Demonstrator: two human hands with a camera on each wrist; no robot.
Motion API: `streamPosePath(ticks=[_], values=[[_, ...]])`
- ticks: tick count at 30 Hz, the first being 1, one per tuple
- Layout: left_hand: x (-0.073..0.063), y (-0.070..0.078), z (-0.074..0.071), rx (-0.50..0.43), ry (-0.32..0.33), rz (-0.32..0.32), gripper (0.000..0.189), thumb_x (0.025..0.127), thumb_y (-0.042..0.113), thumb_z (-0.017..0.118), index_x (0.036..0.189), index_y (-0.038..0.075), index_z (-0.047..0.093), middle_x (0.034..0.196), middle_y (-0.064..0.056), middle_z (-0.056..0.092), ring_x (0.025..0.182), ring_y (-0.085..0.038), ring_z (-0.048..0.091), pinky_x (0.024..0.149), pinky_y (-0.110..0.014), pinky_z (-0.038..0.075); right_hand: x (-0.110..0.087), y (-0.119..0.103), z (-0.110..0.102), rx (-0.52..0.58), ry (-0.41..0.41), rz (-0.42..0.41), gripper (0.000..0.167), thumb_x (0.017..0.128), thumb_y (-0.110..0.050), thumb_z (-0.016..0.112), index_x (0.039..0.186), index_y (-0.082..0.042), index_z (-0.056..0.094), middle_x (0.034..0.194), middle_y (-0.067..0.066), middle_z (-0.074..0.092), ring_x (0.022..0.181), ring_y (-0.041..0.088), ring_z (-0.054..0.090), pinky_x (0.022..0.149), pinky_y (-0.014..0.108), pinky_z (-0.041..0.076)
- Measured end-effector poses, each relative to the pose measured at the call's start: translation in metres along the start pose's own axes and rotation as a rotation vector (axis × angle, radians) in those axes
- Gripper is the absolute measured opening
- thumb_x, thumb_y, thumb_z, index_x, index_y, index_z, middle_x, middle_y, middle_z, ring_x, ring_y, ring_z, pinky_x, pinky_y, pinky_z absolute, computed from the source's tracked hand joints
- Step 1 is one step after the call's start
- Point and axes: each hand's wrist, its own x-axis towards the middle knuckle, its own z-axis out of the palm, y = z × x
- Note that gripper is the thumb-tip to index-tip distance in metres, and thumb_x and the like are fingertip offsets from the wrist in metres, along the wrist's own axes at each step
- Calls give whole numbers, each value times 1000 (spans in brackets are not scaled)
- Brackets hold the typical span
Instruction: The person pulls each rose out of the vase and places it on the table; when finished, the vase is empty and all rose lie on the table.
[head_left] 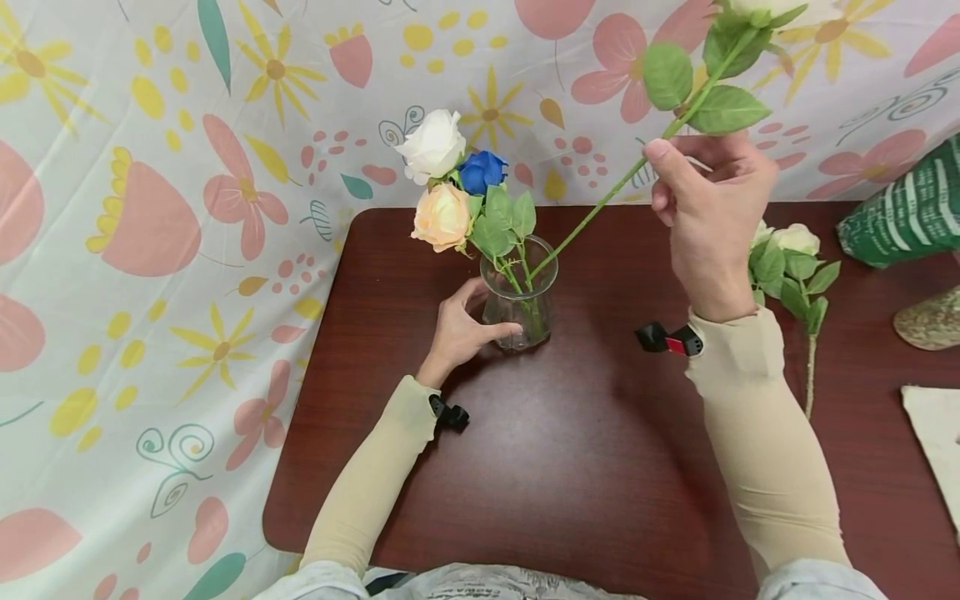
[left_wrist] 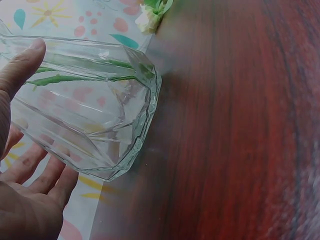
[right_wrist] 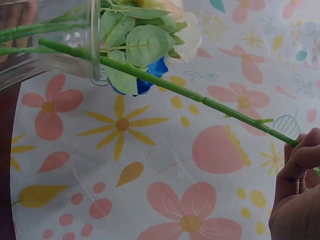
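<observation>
- And there stood the vase (head_left: 547, 315) upright on the table (head_left: 585, 442), the left hand (head_left: 463, 327) at its side, most likely to stop the glass tipping as the long stem leaned in.
- That left hand cupped it: thumb across the near side, fingers a little apart round the other.
- Up high, the right hand (head_left: 716, 187) pinched the stem (head_left: 600, 202) between thumb and fingers, well above the vase, presumably because the stem was so long; its lower end sat just inside the mouth, its white head cut off by the top edge of the head view.
- The right forearm reached up and forward, hand turned inward; the left came in low and slanting.
- Already in the glass: a white bloom (head_left: 432, 147), a blue bloom (head_left: 482, 172) and a peach bloom (head_left: 442, 218), leaning left.
</observation>
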Motion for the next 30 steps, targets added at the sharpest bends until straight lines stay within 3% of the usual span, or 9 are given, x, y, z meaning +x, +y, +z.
streamPosePath(ticks=[8,16,22,30], values=[[0,1,0,-2,2,-8,73,76,21,102,140,12,68,137,-12,75,132,-31,71,118,-48,57,4,0,-9,-1,25,-115,21,84,16,81,103,12,75,68,12,71,38,16,43,39,20,25],[0,0,1,-6,0,-8,72,77,19,102,141,12,68,138,-11,75,133,-31,70,118,-47,57,4,-11,-13,106,83,-102,34,79,17,86,110,16,72,69,17,74,36,16,44,39,19,23],[0,1,1,-8,2,0,72,77,19,102,140,12,69,137,-12,75,133,-31,70,118,-47,57,6,-17,-21,70,102,-174,38,80,15,86,116,18,73,67,17,74,34,15,45,37,18,25],[0,0,0,-13,-4,-5,72,77,20,101,140,13,68,138,-12,75,133,-31,70,118,-47,57,11,-26,-31,142,166,-202,44,76,15,89,115,22,70,66,22,70,34,18,44,38,18,26]])
